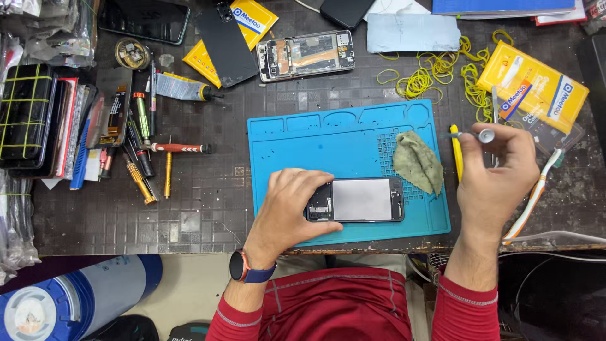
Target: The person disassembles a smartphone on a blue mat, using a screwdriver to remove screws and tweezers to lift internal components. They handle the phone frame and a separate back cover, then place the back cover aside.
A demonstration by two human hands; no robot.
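At the far left I see a stack of flat phone parts bound with yellow bands (26, 113), and just right of it a scatter of small screwdrivers with red, green and gold handles (146, 158) lying on the dark, worn worktable (208, 215). Farther back, an opened phone body with its boards exposed (306, 55) lies beside a black back panel (226, 44). In the middle sits a blue silicone repair mat with moulded trays (303, 142). My left hand (287, 205), a watch on its wrist, rests on the near part of that mat, its fingers curled and clamped on the left end of a dark opened phone with a pale grey plate inside (356, 199), which lies flat. Just beyond the phone's right end lies a crumpled olive cloth (418, 161). My right hand (495, 173) hovers off the mat's right edge, fingers pinched together on a thin metal-tipped tool (476, 134), near a yellow pry stick (457, 158). Loose yellow rubber bands (435, 72) and a yellow packet (533, 85) lie at the far right.
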